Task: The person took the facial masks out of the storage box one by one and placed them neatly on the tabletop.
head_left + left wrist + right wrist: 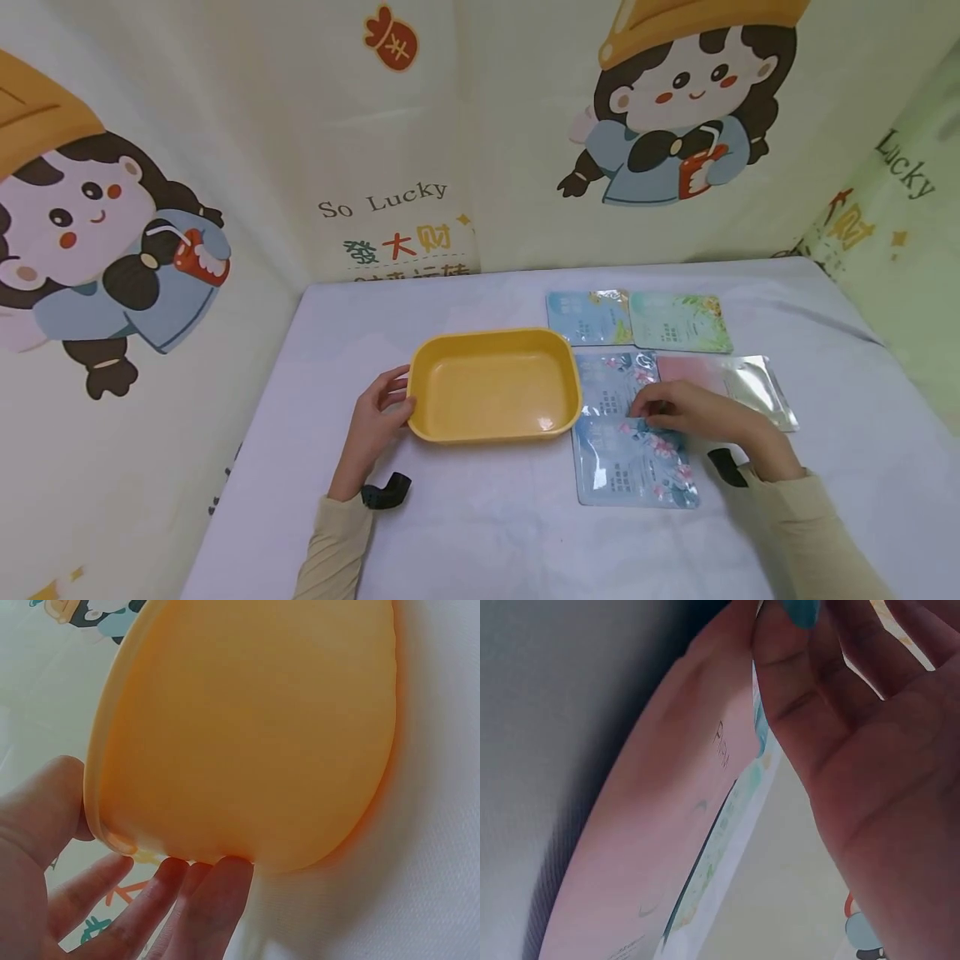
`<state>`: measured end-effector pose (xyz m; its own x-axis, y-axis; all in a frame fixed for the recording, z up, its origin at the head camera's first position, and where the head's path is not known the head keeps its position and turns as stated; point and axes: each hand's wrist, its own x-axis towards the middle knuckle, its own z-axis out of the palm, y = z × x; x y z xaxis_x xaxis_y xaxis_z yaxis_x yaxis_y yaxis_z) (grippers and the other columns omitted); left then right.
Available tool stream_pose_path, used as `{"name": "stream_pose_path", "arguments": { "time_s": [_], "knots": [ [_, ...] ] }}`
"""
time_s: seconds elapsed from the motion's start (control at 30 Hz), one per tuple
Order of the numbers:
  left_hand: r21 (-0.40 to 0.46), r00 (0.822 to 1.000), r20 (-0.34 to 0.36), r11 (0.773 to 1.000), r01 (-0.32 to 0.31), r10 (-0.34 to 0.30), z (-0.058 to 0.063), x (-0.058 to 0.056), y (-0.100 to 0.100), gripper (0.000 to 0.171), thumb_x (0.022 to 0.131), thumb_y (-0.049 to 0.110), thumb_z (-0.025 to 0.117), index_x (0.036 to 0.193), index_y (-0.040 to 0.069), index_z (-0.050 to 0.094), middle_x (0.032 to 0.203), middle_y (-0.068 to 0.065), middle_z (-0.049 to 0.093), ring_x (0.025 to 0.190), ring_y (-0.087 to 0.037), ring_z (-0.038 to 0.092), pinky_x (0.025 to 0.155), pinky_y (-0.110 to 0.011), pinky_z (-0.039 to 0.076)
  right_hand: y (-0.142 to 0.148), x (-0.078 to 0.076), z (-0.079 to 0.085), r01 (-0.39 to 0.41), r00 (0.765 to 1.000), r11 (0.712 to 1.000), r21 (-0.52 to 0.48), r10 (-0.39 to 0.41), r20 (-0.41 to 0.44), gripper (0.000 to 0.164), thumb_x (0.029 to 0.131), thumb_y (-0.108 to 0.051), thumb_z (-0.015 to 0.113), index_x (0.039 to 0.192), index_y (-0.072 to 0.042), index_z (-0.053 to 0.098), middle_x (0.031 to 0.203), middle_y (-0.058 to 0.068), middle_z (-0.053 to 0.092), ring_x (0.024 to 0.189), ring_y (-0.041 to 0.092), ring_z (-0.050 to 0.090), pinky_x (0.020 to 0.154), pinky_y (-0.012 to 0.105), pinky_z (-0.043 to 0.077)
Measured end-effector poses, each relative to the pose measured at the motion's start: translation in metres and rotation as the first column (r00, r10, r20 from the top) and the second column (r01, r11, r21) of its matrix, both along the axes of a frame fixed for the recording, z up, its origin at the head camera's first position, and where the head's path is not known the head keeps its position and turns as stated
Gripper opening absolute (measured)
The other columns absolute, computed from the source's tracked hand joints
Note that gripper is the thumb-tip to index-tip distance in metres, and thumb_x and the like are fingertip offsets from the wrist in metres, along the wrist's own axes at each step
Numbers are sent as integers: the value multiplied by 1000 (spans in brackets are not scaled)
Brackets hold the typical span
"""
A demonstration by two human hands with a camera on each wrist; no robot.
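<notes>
A yellow rectangular tray (491, 437) sits on the table, its inside bare. My left hand (378, 415) holds its left end, thumb at the rim and fingers (214, 907) against the outer wall. To the right of the tray lie two blue floral sachets, the nearer one (626, 467) just below the farther one (603, 383). Over the border between them is my right hand (690, 408), fingertips pinching a blue sachet edge; I cannot tell which sachet it belongs to. A bit of teal (802, 611) shows at these fingertips in the right wrist view.
A pink and silver sachet (761, 387) lies right of the right hand, partly behind it. Farther back, a blue sachet (588, 321) and a green one (678, 323) lie side by side. A printed curtain (517, 167) hangs behind the white-covered table (480, 533).
</notes>
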<state>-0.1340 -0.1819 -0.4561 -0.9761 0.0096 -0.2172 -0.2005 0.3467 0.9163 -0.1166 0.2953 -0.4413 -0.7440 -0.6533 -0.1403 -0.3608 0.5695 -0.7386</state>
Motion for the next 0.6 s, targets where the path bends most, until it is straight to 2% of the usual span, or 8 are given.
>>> {"name": "stream_pose_path", "arguments": {
  "time_s": [0.17, 0.3, 0.33, 0.43, 0.53, 0.6],
  "knots": [
    [-8, 1000, -2, 1000, -1, 1, 1, 1, -1, 51, 93, 16, 66, 142, 21, 52, 137, -10, 56, 120, -26, 57, 83, -27, 59, -4, 2, -2, 14, 1000, 999, 53, -13, -20, 13, 92, -10, 69, 102, -17, 70, 93, -8, 65, 81, 4, 57, 72, 19, 51],
    [-13, 1000, 4, 1000, 7, -6, 15, 4, 5, 51, 94, 12, 63, 143, 17, 51, 137, -14, 55, 121, -29, 57, 82, -26, 59, -4, 2, -2, 25, 999, 996, 81, -24, -22, 13, 90, -12, 71, 102, -17, 70, 92, -9, 64, 80, 3, 57, 72, 19, 50],
    [-15, 1000, 9, 1000, 8, -8, 15, 4, 5, 51, 94, 12, 63, 143, 16, 50, 137, -14, 55, 121, -30, 57, 81, -27, 59, -4, 2, -1, 25, 1000, 996, 86, -24, -20, 13, 90, -13, 71, 102, -17, 70, 92, -9, 64, 80, 3, 57, 72, 19, 51],
    [-10, 1000, 0, 1000, 10, -10, 12, 4, 5, 51, 93, 13, 64, 142, 17, 51, 136, -14, 56, 120, -30, 57, 79, -27, 59, -5, 2, 0, 24, 999, 996, 89, -22, -24, 12, 90, -13, 71, 102, -16, 70, 93, -9, 65, 79, 3, 57, 72, 19, 52],
    [-12, 1000, -7, 1000, 1, -1, -3, 0, 0, 50, 92, 17, 66, 140, 22, 53, 134, -10, 57, 118, -28, 58, 79, -28, 60, -5, 3, -1, 24, 999, 996, 91, -21, -36, 13, 89, -12, 72, 101, -16, 71, 93, -9, 65, 79, 3, 57, 72, 19, 52],
    [-15, 1000, -21, 1000, 0, 0, -5, 1, 0, 50, 92, 18, 66, 139, 23, 54, 133, -9, 58, 117, -27, 58, 79, -29, 60, -5, 3, -2, 27, 999, 995, 96, -23, -45, 13, 88, -12, 73, 101, -16, 71, 93, -9, 65, 80, 3, 57, 73, 19, 52]
  ]
}}
